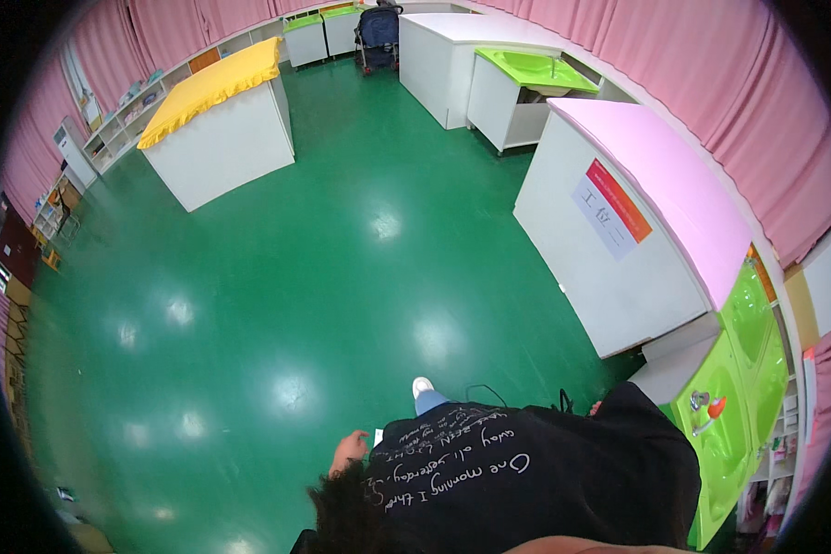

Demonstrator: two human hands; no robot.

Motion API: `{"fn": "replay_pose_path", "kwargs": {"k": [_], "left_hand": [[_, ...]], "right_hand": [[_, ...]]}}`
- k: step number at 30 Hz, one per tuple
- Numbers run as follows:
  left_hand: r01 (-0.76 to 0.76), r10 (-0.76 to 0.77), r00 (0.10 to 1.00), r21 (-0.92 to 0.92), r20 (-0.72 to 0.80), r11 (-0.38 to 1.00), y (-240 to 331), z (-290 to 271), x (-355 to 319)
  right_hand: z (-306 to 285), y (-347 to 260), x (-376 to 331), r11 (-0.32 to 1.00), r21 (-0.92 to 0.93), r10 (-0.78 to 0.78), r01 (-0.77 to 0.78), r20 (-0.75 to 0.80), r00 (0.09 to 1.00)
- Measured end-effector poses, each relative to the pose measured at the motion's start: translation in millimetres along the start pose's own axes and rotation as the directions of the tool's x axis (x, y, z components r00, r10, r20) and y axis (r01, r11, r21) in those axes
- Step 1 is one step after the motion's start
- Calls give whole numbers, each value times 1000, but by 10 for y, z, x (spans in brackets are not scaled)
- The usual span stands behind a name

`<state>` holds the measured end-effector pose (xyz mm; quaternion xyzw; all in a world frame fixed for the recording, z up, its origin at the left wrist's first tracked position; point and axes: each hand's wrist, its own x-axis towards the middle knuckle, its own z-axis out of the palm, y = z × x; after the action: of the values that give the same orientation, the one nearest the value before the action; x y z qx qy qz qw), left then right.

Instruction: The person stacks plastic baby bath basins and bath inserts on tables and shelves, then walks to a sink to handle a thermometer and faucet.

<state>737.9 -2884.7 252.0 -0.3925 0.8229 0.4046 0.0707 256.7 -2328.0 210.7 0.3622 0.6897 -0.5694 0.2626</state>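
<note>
Neither of my hands can be made out. A blurred strip of bare skin [600,545] crosses the bottom edge; I cannot tell which part of an arm it is. Right in front, another person in a black T-shirt [535,462] with white lettering bends over, dark hair [346,508] toward the lower left. That person's hand [349,451] reaches out beside a small white item [378,438], and whether it grips the item is unclear. A white shoe [422,385] and a blue trouser leg show beyond the shirt.
Glossy green floor [249,305] spreads ahead. On the right stand a pink-topped white counter [619,240] and a lime-green sink unit [711,434]. A yellow-covered cabinet [212,129] is at the far left, a dark stroller [379,39] at the back. A thin black cable [485,388] lies near the shoe.
</note>
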Motion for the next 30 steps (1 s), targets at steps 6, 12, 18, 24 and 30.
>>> {"fn": "replay_pose_path", "kwargs": {"k": [6, 12, 18, 24, 30], "left_hand": [[-4, 4, 1000, -8, 8, 1000, 820, -954, 1351], [-40, 39, 999, -82, -25, 996, 1184, -1867, 2415], [-171, 162, 983, -108, -84, 979, 1190, -2578, 3855], [-269, 266, 959, -21, -99, 963, 1822, -3288, 5498], [-446, 402, 889, 220, 217, 868, 3062, -3667, 7058]], "right_hand": [[1680, -1011, 142, 994, 37, -109, 105, 123, 986], [3511, -2491, -78, 953, -62, -255, 298, 373, 892], [4421, -3197, 285, 873, 31, -478, 486, 251, 842], [5076, -4108, 224, 771, 56, -632, 634, -61, 773], [5381, -4856, 373, 593, -8, -803, 805, -81, 590]]}}
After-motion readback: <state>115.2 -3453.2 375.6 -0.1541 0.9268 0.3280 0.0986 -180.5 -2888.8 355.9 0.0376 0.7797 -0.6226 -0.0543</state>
